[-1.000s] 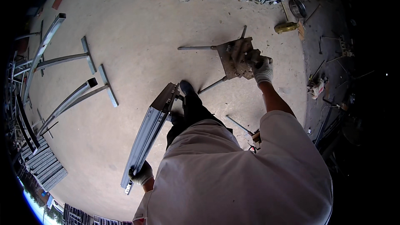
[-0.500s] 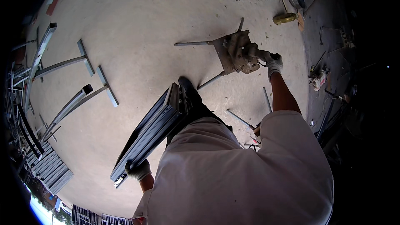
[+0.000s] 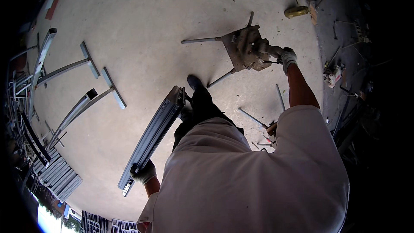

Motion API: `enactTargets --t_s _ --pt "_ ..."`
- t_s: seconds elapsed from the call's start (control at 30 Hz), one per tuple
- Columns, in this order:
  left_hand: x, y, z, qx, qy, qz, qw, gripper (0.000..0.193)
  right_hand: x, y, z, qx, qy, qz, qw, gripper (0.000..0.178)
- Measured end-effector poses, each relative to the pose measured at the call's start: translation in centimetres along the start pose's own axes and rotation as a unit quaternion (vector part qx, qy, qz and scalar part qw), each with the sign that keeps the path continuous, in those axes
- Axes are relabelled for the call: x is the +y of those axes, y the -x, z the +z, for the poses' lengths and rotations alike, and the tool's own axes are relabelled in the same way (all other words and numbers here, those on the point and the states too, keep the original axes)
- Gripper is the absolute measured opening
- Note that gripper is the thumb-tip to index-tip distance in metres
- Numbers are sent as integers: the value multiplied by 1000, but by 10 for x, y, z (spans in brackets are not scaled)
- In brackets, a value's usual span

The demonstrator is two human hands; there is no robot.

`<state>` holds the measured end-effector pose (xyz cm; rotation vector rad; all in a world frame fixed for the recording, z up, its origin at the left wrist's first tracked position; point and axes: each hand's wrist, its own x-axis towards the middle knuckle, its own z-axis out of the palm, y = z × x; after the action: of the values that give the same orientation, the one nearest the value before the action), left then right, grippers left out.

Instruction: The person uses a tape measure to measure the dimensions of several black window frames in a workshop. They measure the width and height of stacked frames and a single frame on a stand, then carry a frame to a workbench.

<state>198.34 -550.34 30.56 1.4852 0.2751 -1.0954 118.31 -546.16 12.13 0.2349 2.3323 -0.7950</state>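
A long bundle of dark grey metal profiles (image 3: 151, 129) slants beside my left leg, its far end near my foot. My left hand (image 3: 144, 173), in a pale glove with dark fingers, is closed around the near end of it. Ahead on the right stands a rusty bench vise (image 3: 251, 48) on a square steel plate with splayed pipe legs (image 3: 200, 40). My gloved right hand (image 3: 288, 58) reaches out and is closed at the vise's near right end, where a thin bar (image 3: 272, 62) shows. The fingers' exact hold is partly hidden.
Welded steel tube stands (image 3: 88, 62) lie on the left, with stacked grey bars (image 3: 58, 174) behind. A second small stand (image 3: 271, 130) is close to my right side. A yellow-green cylinder (image 3: 296, 11) lies far right, near scattered tools and scrap along the dark right edge.
The bundle in my left hand has turned, so it looks narrower and shows more of its flat side. My right hand stays at the vise, its grip slightly turned. The view has shifted a little.
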Motion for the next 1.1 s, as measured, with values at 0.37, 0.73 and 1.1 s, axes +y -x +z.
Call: enactTargets --t_s 0.37,0.73,1.1 --pt "10 -18 -11 6 -13 -12 1000 37 32 -23 10 48 -6 -79 996 80" --pt "2 -9 0 -10 -36 -25 999 46 20 -7 -3 65 -120 -3 991 63" --pt "-4 -8 9 -36 -52 -34 997 47 11 11 -13 57 -189 49 979 66"
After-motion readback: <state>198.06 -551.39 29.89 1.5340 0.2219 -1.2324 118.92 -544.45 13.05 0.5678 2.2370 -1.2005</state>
